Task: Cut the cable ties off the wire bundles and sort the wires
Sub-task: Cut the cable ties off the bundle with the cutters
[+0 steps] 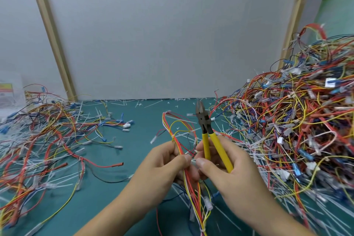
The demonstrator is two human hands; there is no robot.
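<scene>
Quick read on that moment: your left grip (168, 161) was closed around the thin bundle of red, yellow and white wires (194, 197), thumb pressed on top. The bundle was up off the teal green surface (134, 159), between your two hands. Your right grip (226, 166) was wrapped around the yellow-handled side cutters with the dark steel head (206, 143), and its thumb and forefinger were also nipping at the bundle right beside your left thumb.

The bit that mattered: the bundle's long axis ran from near you to away from you, looping up past your fingers. The cutters stood almost parallel to it, just to its right. Their nose pointed up and away, well beyond the spot you were pinching, with the jaws nearly together. So I'd guess the nose had to tip down and left to reach any tie there, and the right hand was the one to do it. I couldn't make out the tie itself, too blurry.

The big tangled heap of multicoloured tied wires (297, 120) sat on your right, and the looser spread of wires (38, 140) on your left. Plenty left, by the look.
</scene>
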